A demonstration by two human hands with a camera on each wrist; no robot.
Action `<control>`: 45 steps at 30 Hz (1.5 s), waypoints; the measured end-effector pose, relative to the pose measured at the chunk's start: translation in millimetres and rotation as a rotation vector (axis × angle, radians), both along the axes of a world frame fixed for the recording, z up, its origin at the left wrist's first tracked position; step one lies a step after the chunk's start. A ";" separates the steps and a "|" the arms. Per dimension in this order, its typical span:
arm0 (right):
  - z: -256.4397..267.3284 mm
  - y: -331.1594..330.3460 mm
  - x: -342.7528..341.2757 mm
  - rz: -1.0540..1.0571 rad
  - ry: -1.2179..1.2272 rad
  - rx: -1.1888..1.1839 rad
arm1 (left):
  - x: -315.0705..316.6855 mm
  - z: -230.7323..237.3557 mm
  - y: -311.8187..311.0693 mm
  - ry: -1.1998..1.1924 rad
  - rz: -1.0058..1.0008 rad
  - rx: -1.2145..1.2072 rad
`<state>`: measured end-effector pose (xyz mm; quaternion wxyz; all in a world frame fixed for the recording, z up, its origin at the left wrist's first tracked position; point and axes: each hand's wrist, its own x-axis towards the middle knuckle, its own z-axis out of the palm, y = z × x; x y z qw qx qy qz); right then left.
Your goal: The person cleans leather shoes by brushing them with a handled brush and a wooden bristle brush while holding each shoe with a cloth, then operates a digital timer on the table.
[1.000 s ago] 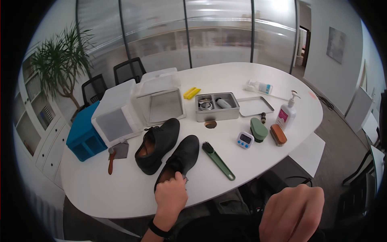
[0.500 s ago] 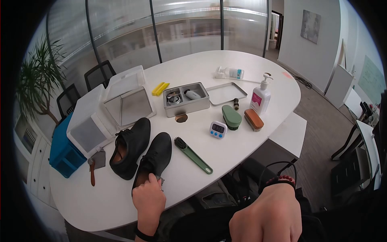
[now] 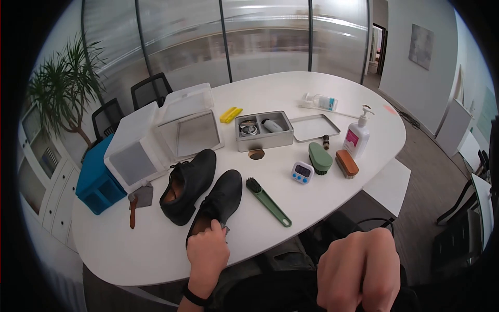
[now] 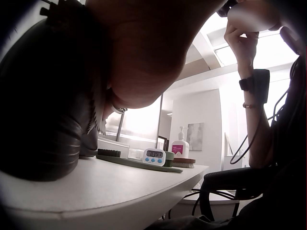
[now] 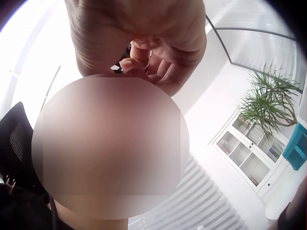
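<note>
My left hand (image 3: 208, 249) is at the heel end of the nearer black leather shoe (image 3: 227, 192), its thumb at the shoe's opening. It pinches a grey cloth (image 3: 226, 230), whose zigzag edge shows beside the shoe in the left wrist view. The other black shoe (image 3: 182, 197) stands just to the left. My right hand (image 3: 358, 270) is raised close in front of my face, away from the table. Its fingers are curled, and in the right wrist view the fingertips (image 5: 129, 64) overlap the blurred face. A green-handled brush (image 3: 270, 203) lies right of the shoes.
Left of the shoes are a grey cloth (image 3: 146, 196) under a brown-handled tool (image 3: 132, 213), a white box (image 3: 132, 140) and a blue box (image 3: 99, 182). A metal tin (image 3: 265, 140), timer (image 3: 302, 172), green brush (image 3: 319, 157), brown brush (image 3: 346, 164) and pump bottle (image 3: 357, 137) stand farther right.
The head view swung right, then partly back left. My left hand stays at the shoe with the cloth, and my right hand remains raised near my face.
</note>
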<state>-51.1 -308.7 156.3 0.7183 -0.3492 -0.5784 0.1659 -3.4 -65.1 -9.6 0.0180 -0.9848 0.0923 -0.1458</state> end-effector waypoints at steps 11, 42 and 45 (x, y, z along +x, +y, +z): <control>-29.5 13.7 -8.6 0.124 0.046 0.177 | 0.0 -1.2 -1.1 -0.001 0.010 0.024; -31.7 14.8 -5.6 0.314 0.067 0.168 | 0.1 -0.1 -2.0 0.027 0.020 0.018; -38.6 13.8 -7.5 0.351 0.096 0.133 | 0.4 0.4 -2.8 0.037 0.037 0.022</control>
